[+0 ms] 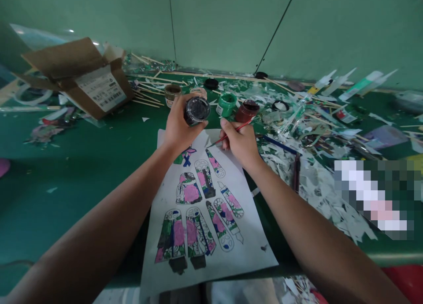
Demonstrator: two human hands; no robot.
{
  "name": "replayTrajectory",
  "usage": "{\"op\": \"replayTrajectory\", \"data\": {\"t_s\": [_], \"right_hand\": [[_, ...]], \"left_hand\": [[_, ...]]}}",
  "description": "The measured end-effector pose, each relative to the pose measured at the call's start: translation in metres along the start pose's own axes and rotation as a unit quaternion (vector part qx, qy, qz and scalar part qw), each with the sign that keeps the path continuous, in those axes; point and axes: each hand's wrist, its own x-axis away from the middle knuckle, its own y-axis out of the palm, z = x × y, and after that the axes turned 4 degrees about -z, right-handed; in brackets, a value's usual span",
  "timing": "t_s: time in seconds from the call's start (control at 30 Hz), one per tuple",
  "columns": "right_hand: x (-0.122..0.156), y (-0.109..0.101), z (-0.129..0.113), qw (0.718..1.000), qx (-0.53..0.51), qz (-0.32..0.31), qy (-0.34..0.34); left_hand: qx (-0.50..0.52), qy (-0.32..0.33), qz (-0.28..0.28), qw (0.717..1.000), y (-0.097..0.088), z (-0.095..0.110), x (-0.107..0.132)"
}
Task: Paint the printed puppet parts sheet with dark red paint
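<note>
My left hand (pixel 180 125) is wrapped round a jar of black paint (pixel 197 110), held above the top of the paper with its open mouth tilted toward me. In my right hand (pixel 239 141) a thin red paintbrush (pixel 243 124) is pinched, its tip low over the paper's upper part; whether it touches cannot be made out. Beneath both hands lies a white sheet of paper (pixel 155 268) with printed figure parts, coloured partly in pink, green, blue and black. Just beyond my hands stand an open green paint jar (pixel 226 105) and a dark red paint jar (pixel 247 111).
A brown paint jar (pixel 172 94) stands behind my left hand. Further left sits an open cardboard box (pixel 99 90) beside thin wooden sticks (pixel 147 97). White paper scraps (pixel 324 194) cover the right side, with several glue bottles (pixel 361 86) behind them. A green wall (pixel 214 26) closes off the back.
</note>
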Motion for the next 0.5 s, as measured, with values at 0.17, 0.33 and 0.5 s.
{"op": "replayTrajectory", "data": {"t_s": [0.17,0.33,0.5], "right_hand": [[-0.002,0.002,0.004,0.997,-0.075,0.006,0.027],[-0.002,0.003,0.004,0.998,-0.063,-0.018,0.011],[-0.007,-0.015,-0.007,0.980,0.013,0.115,-0.160]], "left_hand": [[-0.084,-0.094,0.013,0.992,0.000,-0.003,0.002],[-0.140,-0.198,-0.039,0.969,-0.002,-0.008,0.000],[-0.119,-0.204,-0.032,0.971,-0.004,-0.006,-0.001]]}}
